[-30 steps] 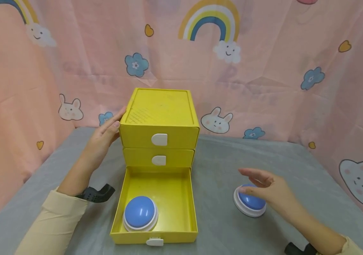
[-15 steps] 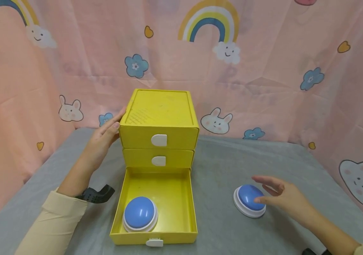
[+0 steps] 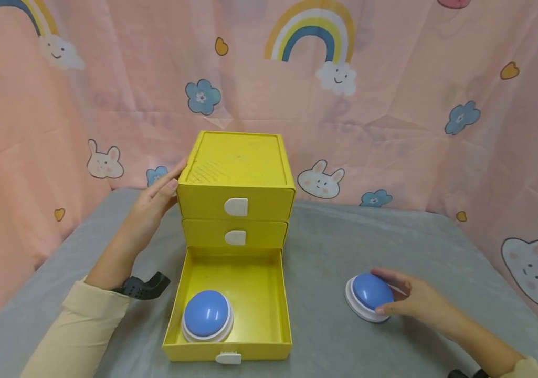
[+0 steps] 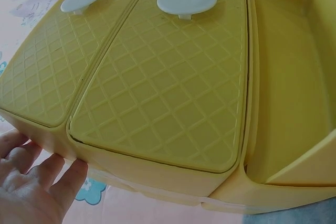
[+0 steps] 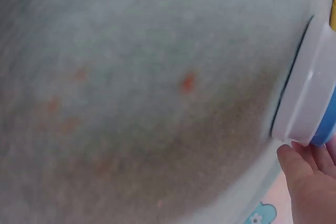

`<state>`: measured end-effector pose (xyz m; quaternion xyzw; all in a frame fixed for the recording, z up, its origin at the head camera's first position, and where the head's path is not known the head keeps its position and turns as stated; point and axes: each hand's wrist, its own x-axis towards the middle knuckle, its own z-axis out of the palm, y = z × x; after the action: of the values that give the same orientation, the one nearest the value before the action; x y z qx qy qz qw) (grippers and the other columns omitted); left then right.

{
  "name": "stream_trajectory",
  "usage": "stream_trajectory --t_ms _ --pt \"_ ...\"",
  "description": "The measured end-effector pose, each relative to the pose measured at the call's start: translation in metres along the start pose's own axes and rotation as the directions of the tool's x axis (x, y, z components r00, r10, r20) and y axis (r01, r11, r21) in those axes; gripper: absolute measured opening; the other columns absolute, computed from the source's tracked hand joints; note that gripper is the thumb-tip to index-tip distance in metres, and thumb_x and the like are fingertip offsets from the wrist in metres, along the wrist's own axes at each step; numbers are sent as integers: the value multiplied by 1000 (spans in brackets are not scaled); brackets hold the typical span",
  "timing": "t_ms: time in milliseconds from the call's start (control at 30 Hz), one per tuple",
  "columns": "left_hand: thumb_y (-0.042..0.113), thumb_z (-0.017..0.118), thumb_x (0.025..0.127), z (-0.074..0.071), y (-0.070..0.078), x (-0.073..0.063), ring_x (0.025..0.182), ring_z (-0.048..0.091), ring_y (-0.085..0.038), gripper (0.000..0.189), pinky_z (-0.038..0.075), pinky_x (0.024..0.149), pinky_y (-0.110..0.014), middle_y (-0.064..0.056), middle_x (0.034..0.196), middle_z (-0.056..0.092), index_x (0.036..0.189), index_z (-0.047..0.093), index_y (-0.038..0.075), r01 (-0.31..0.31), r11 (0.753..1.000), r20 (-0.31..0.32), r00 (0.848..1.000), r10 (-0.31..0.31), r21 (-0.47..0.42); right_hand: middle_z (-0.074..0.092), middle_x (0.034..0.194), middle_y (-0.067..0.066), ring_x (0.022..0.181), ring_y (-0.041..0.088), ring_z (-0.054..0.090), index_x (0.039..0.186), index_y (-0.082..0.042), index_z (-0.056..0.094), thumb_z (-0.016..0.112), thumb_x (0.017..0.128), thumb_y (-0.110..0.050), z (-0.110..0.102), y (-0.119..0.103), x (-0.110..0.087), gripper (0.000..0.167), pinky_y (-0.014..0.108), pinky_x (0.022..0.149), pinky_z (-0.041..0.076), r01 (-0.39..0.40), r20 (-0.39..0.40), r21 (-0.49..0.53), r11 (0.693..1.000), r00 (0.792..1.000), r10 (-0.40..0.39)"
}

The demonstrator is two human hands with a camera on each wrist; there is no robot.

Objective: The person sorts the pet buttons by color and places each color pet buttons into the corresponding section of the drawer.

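Note:
On the left, my left hand (image 3: 148, 210) rests against the left side of a yellow drawer unit (image 3: 240, 157), fingers extended; the left wrist view shows its fingertips along the side wall. The unit's bottom drawer (image 3: 254, 294) is pulled out, and a blue dome push button (image 3: 206, 314) with a white base sits in its front left corner. A second blue push button (image 3: 371, 292) lies on the table to the right. My right hand (image 3: 412, 296) is at that button's right side, thumb toward the front and fingers behind. In the right wrist view the fingertips (image 5: 286, 153) meet its edge.
A grey cloth (image 3: 325, 252) covers the table. Behind it hangs a pink printed curtain (image 3: 391, 173). The upper drawer (image 3: 212, 203) and middle drawer (image 3: 207, 233) are closed, each with a white pull tab. Bare cloth lies between the open drawer and the right-hand button.
My right hand has moved from over the button to its right side and lowered against it. The left hand, drawer unit and both buttons have stayed put.

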<state>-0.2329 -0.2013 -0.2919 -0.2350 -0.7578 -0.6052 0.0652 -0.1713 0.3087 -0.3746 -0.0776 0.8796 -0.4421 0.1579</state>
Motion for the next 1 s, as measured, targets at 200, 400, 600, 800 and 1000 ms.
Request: stream_trajectory --t_ms 200,400,600,800,1000 --pt "40 34 108 0 0 1 155 17 -24 57 20 123 -59 3 168 17 160 21 19 -7 1000 1 1000 7 -2 34 156 28 142 54 32 153 1 34 82 83 -26 1 -1 2 89 58 107 45 -48 6 -32 998 999 49" --pt "41 34 108 0 1 1 155 17 -24 57 19 124 -59 3 168 17 160 21 22 1 1000 0 1000 -1 -3 38 153 30 139 52 38 152 2 35 86 78 -24 3 0 4 94 52 104 50 -64 0 -62 996 998 64" --pt "42 34 108 0 0 1 155 16 -24 55 19 124 -59 4 168 16 159 22 27 5 1000 5 1000 -5 2 39 152 32 138 52 39 152 2 36 86 77 -27 6 0 4 94 52 103 50 -78 -18 -87 993 997 77" --pt "41 33 108 1 -1 1 155 16 -23 55 19 124 -59 4 168 17 160 22 27 -2 1000 4 1000 2 6 32 155 33 139 55 35 151 2 37 84 79 -32 10 -10 5 93 60 107 45 -119 -76 -98 988 991 112" --pt "41 33 108 1 -1 0 155 17 -23 54 20 124 -59 3 168 18 160 22 26 0 1000 -3 1000 0 7 34 156 29 140 50 39 152 -3 39 86 77 -35 17 -35 8 94 53 106 49 -99 -104 -84 992 990 90"
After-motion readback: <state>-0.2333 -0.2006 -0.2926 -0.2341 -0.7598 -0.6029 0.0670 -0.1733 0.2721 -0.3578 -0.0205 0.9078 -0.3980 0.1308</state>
